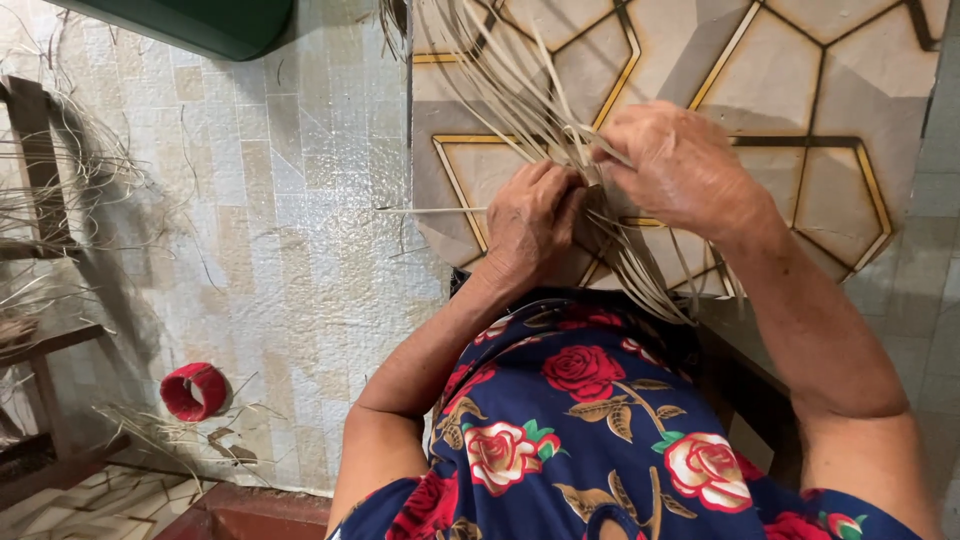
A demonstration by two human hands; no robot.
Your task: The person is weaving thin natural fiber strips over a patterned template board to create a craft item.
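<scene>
Both hands work a bundle of pale reed strips (520,100). The left hand (532,222) is curled narrow, pinching strips just beside the right hand (675,165), which grips strands that fan up and away. Patterned floor tiles (820,90) lie open beyond the right hand; a red ring (193,391) sits well apart, left of the left hand.

Dry, matt fibre strips (540,110) — pale straw, stiff and flat, pinched in the left hand (530,220) and right hand (680,165). Smooth glossy floor tiles (800,90) with gold-coloured lines. Soft printed cloth (600,420), rose-patterned. Dull worn wood on the bench (40,200) — a glossy red tape roll (193,390).
</scene>
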